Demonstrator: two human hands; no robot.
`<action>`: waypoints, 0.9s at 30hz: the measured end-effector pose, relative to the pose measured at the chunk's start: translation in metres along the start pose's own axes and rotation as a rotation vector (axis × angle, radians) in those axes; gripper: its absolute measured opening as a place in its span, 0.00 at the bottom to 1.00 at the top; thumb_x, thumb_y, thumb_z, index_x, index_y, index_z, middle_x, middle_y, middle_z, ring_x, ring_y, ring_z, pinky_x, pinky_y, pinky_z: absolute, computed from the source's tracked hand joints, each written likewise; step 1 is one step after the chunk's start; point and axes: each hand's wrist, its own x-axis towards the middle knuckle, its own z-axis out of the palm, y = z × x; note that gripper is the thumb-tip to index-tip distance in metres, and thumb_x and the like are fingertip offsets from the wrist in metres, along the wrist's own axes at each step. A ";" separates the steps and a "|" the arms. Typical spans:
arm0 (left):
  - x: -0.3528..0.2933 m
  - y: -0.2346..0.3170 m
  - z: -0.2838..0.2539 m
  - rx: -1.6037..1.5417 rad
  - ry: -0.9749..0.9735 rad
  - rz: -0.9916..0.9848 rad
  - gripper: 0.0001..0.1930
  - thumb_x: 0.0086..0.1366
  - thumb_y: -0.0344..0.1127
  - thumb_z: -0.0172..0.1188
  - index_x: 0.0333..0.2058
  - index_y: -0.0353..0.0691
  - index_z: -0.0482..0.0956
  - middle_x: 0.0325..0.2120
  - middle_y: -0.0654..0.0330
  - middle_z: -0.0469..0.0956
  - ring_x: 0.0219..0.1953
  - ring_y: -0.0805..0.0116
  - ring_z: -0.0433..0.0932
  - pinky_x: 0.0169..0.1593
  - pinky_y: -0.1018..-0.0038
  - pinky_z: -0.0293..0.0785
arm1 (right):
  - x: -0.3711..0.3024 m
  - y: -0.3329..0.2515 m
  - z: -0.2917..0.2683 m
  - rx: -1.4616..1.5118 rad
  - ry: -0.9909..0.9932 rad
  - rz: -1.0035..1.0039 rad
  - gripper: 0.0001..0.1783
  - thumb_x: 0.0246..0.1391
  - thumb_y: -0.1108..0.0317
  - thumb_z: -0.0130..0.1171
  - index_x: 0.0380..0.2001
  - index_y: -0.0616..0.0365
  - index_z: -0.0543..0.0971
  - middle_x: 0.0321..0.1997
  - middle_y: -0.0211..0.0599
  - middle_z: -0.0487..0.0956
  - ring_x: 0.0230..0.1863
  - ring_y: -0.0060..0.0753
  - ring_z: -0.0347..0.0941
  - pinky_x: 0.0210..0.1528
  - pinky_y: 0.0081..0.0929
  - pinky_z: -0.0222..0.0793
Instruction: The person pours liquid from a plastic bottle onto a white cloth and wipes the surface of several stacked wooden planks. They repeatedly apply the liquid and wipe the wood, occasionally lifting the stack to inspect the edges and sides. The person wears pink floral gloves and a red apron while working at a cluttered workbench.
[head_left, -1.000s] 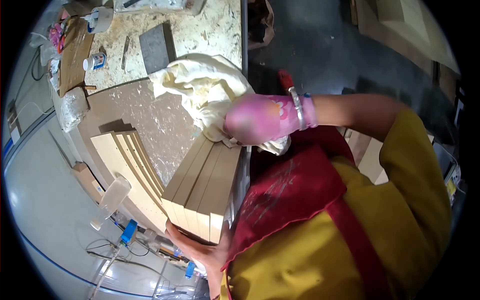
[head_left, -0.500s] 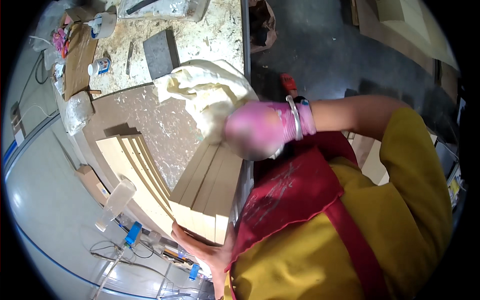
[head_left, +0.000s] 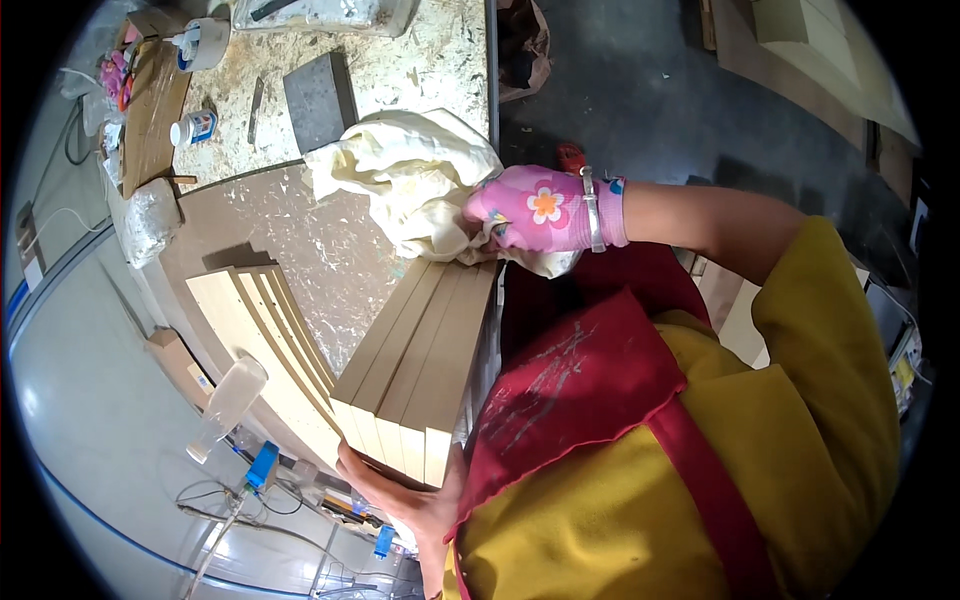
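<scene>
My right hand [head_left: 545, 208], in a pink flowered glove with a watch strapped over its cuff, grips a bunched cream cloth [head_left: 420, 180]. It is at the far end of a stack of wooden boards [head_left: 415, 350] standing on edge side by side, with cloth touching their ends. Bare, my left hand [head_left: 425, 505] is wrapped round the near end of that stack, its thumb out to the left and some fingers hidden. More boards [head_left: 265, 335], lighter in colour, lean together just left of the stack.
On the worktable [head_left: 285, 215] lie a dark grey block [head_left: 320, 100], a thin metal strip [head_left: 256, 110], a small white bottle [head_left: 193, 128] and a tape roll [head_left: 205, 45]. A clear plastic bottle [head_left: 228, 408] is left of the boards. Blue clamps [head_left: 263, 466] and cables lie beyond.
My right hand, blurred before, has moved a little away from me and is now sharp, with the cloth bunched in it. My left hand has stayed at the near end of the boards.
</scene>
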 end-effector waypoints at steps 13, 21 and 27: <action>-0.001 -0.002 0.002 0.019 0.009 0.028 0.56 0.39 0.35 0.74 0.66 0.40 0.48 0.63 0.48 0.51 0.64 0.52 0.52 0.66 0.57 0.45 | 0.001 -0.008 0.028 -0.010 0.082 -0.049 0.14 0.36 0.73 0.61 0.32 0.63 0.76 0.28 0.51 0.77 0.33 0.54 0.75 0.33 0.41 0.70; -0.002 -0.001 0.003 0.123 0.026 0.065 0.52 0.38 0.30 0.71 0.62 0.30 0.50 0.55 0.41 0.56 0.54 0.47 0.60 0.57 0.55 0.57 | 0.000 -0.027 0.022 0.175 0.090 -0.127 0.15 0.38 0.72 0.61 0.34 0.58 0.75 0.28 0.43 0.77 0.31 0.46 0.76 0.31 0.34 0.71; 0.007 -0.004 0.001 0.068 0.002 0.188 0.54 0.35 0.29 0.71 0.62 0.31 0.49 0.51 0.46 0.58 0.53 0.49 0.60 0.57 0.57 0.55 | -0.013 0.023 0.024 -0.105 0.179 -0.012 0.11 0.39 0.74 0.59 0.30 0.60 0.73 0.30 0.42 0.78 0.32 0.40 0.77 0.35 0.33 0.73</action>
